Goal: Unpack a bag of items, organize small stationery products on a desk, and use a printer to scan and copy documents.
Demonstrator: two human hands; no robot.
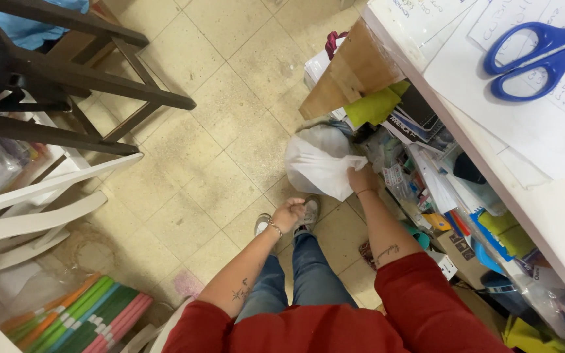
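The white plastic bag (318,167) sits low on the floor, right at the edge of the messy shelf under the white table (557,209). Your right hand (363,178) holds the bag by its top corner, with the fingers pressed together around a bunch of the thin plastic. The bag looks puffy and wrinkled, and it hangs down from your grip toward the tiled floor (210,131). Your left hand (288,214) is just below the bag and a little apart from it. Its fingers curl in loosely and it holds nothing that you can see. It has a thin bracelet at the wrist. Under that hand are your two grey shoes (308,212) and your blue jeans (295,274). Your sleeves are red and pushed up on both arms. Beside the bag, the shelf is stuffed with books, papers, a green cloth (375,104) and small colourful things. On top of the table lie white papers and a pair of blue scissors (536,57). Far off to the left stand a dark wooden stool (80,78) and a white plastic chair (27,209). Near the bottom left corner lies a stack of bright folders (83,317) in orange, green and pink
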